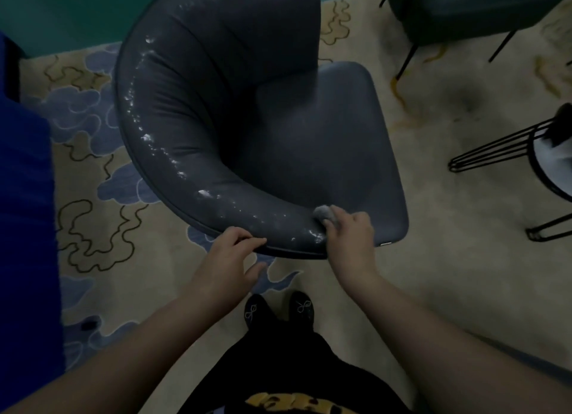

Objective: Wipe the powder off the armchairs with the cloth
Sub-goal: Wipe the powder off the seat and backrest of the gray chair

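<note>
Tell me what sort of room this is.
Probably a lounge or sitting area. A padded dark armchair dusted with powder stands on a patterned carpet, a second armchair stands behind it, and a small wire-legged side table is at the right.

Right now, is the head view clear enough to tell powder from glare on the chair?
Head view: dim and bluish, with wide-angle bending at the edges. White powder reads as clumpy flecks along the armchair rim, but the pale streak at its top could be sheen. The cloth in the right hand is slightly blurred; the left hand looks sharper.
</note>
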The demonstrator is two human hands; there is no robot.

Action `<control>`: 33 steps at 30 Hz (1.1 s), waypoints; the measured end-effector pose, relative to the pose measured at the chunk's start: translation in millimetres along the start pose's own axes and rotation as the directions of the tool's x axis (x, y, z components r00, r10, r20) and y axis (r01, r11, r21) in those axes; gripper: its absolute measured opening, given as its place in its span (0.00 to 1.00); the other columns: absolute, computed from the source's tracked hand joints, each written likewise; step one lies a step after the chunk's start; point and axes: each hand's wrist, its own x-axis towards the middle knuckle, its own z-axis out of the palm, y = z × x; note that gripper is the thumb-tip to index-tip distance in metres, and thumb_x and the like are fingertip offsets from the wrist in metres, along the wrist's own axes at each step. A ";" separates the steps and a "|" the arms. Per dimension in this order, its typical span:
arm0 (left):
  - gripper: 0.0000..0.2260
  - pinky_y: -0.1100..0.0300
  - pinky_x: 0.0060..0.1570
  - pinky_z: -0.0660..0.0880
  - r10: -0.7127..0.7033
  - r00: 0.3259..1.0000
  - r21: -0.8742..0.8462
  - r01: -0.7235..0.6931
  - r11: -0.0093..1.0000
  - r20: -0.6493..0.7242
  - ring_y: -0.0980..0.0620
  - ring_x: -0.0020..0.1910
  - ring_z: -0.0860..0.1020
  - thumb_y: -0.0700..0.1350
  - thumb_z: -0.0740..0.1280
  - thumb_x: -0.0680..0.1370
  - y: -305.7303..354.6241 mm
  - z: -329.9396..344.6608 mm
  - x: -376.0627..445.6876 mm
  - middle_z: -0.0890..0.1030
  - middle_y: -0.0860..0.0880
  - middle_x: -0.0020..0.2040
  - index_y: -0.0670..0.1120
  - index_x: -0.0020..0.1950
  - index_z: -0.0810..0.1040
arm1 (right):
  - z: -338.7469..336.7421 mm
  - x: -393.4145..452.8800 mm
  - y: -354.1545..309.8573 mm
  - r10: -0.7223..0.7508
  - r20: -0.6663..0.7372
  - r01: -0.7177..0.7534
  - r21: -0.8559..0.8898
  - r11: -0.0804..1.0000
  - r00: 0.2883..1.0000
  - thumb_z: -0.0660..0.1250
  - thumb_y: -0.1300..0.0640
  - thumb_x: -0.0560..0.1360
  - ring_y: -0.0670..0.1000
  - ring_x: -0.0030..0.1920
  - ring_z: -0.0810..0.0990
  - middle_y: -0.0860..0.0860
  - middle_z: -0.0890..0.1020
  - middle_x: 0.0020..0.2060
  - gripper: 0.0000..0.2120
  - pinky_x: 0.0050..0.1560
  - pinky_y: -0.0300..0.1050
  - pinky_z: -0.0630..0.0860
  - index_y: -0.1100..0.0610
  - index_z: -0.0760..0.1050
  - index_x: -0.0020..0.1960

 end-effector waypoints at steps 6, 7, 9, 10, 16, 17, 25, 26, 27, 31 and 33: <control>0.18 0.68 0.54 0.66 -0.062 0.995 0.002 0.062 0.998 -0.075 0.57 0.52 0.72 0.45 0.74 0.72 -2.0 -3.0 -1.2 0.71 0.53 0.54 0.47 0.61 0.79 | 0.9 0.9 2.7 -0.146 0.023 0.146 -0.010 0.989 0.989 0.67 0.58 0.76 0.60 0.46 0.75 0.60 0.73 0.47 0.18 0.49 0.51 0.75 0.55 0.76 0.65; 0.17 0.69 0.53 0.66 -0.100 0.989 -0.007 0.099 0.995 -0.112 0.58 0.51 0.71 0.44 0.74 0.72 -4.3 -5.3 -1.0 0.71 0.53 0.54 0.47 0.60 0.79 | -4.6 2.2 14.7 -0.113 -0.005 0.113 -0.004 0.994 0.994 0.66 0.57 0.76 0.61 0.44 0.76 0.58 0.72 0.47 0.17 0.47 0.54 0.77 0.53 0.76 0.65; 0.16 0.68 0.53 0.65 -0.186 0.965 -0.032 0.183 0.983 -0.188 0.56 0.51 0.72 0.44 0.75 0.71 -10.0 -9.6 -0.6 0.72 0.52 0.54 0.47 0.58 0.79 | -7.5 0.3 23.4 -0.050 -0.054 0.051 0.017 0.999 0.997 0.65 0.55 0.76 0.60 0.43 0.76 0.57 0.71 0.47 0.17 0.46 0.54 0.78 0.51 0.75 0.65; 0.16 0.66 0.54 0.66 -0.219 0.952 -0.029 0.218 0.976 -0.215 0.54 0.53 0.72 0.44 0.75 0.71 -12.6 -11.1 -0.6 0.72 0.50 0.54 0.46 0.58 0.79 | -3.6 -1.9 18.0 -0.058 -0.073 0.058 0.000 0.998 0.996 0.66 0.56 0.76 0.60 0.44 0.75 0.57 0.72 0.47 0.17 0.48 0.51 0.76 0.52 0.76 0.65; 0.20 0.61 0.56 0.64 -0.264 0.917 0.103 0.306 0.946 -0.301 0.47 0.57 0.71 0.48 0.76 0.69 -19.7 -12.8 -3.5 0.74 0.47 0.56 0.46 0.60 0.78 | 13.0 0.9 -19.2 -0.297 0.073 0.295 0.034 0.955 0.952 0.68 0.57 0.76 0.53 0.46 0.72 0.55 0.71 0.46 0.19 0.50 0.40 0.65 0.56 0.75 0.67; 0.21 0.59 0.57 0.64 -0.266 0.912 0.113 0.314 0.943 -0.311 0.46 0.58 0.71 0.48 0.76 0.69 -20.5 -12.7 -3.5 0.74 0.47 0.57 0.46 0.60 0.78 | 9.0 4.8 -9.6 -0.317 0.073 0.318 0.006 0.948 0.945 0.68 0.57 0.76 0.54 0.46 0.73 0.55 0.72 0.45 0.19 0.49 0.39 0.65 0.56 0.75 0.67; 0.23 0.60 0.63 0.60 -0.314 0.916 0.048 0.336 0.941 -0.250 0.45 0.65 0.67 0.47 0.75 0.71 -14.4 -1.1 -7.5 0.70 0.45 0.64 0.45 0.64 0.75 | 25.3 -6.2 -34.7 -0.261 0.026 0.261 -0.010 0.965 0.965 0.68 0.59 0.75 0.59 0.46 0.73 0.61 0.73 0.48 0.20 0.50 0.47 0.70 0.58 0.74 0.67; 0.24 0.60 0.63 0.59 -0.315 0.918 0.049 0.336 0.941 -0.242 0.46 0.65 0.66 0.48 0.74 0.71 -13.6 -0.7 -8.1 0.70 0.45 0.65 0.45 0.65 0.75 | 30.6 -8.4 -45.7 -0.301 0.059 0.300 0.020 0.954 0.952 0.67 0.59 0.76 0.57 0.47 0.72 0.60 0.72 0.49 0.21 0.50 0.46 0.70 0.58 0.72 0.68; 0.24 0.61 0.64 0.59 -0.313 0.919 0.048 0.333 0.942 -0.238 0.46 0.66 0.66 0.48 0.74 0.71 -13.6 -0.8 -8.7 0.69 0.46 0.66 0.45 0.65 0.74 | 31.7 -8.3 -50.1 -0.328 0.088 0.325 0.044 0.945 0.941 0.67 0.58 0.77 0.57 0.47 0.71 0.60 0.72 0.49 0.21 0.50 0.46 0.70 0.58 0.71 0.69; 0.24 0.61 0.63 0.59 -0.306 0.928 0.043 0.322 0.946 -0.215 0.47 0.66 0.65 0.48 0.74 0.72 -16.3 -5.3 -9.1 0.68 0.47 0.67 0.46 0.67 0.74 | 12.3 4.3 -12.5 -0.343 0.050 0.345 -0.036 0.938 0.938 0.66 0.61 0.76 0.60 0.45 0.74 0.60 0.73 0.47 0.20 0.48 0.47 0.73 0.58 0.74 0.67; 0.25 0.61 0.64 0.59 -0.305 0.930 0.042 0.320 0.947 -0.205 0.47 0.67 0.65 0.48 0.74 0.72 -17.5 -6.3 -10.6 0.68 0.47 0.67 0.46 0.67 0.74 | 3.7 7.1 2.3 -0.201 0.022 0.202 -0.049 0.978 0.979 0.65 0.59 0.77 0.60 0.48 0.74 0.60 0.72 0.49 0.19 0.52 0.46 0.71 0.56 0.73 0.68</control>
